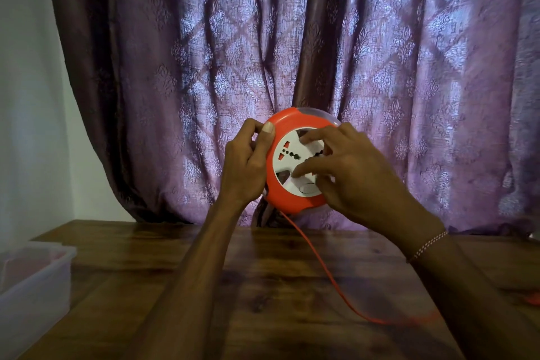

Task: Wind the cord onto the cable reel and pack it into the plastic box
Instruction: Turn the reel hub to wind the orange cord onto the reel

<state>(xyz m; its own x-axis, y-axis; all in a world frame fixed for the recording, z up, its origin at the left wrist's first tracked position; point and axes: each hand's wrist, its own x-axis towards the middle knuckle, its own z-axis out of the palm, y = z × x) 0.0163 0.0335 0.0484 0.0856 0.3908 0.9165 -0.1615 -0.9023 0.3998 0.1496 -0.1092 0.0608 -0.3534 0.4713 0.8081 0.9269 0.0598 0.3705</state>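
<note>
1. Purple patterned curtain (292, 38) across the whole background, hanging in folds down to the table's far edge.
2. Dark wooden table (263, 286) below, filling the lower part of the view.
3. Clear plastic box (32, 278) at far left on the table, open top, well apart from both hands; contents not readable through the blur.
4. Cable reel (298, 161) held up in the air above the table's far side, in front of the curtain, tilted with its white socket face toward the camera; orange rim around that face, clear back half showing at upper right.
5. Left hand (248, 164) on the reel's left edge: fingers curled round the back of the rim, thumb pressed on the orange front near the top left. Firm grip.
6. Right hand (350, 172) over the right half of the white face, fingers spread and bent, fingertips pressing on the face; possibly hooked in its recesses, hard to tell. Thin beaded bracelet (429, 244) on that wrist.
7. Orange cord (315, 254) leaving the reel's bottom edge between the two forearms, running down and right onto the table, passing under the right forearm, blurred toward the right edge.
</note>
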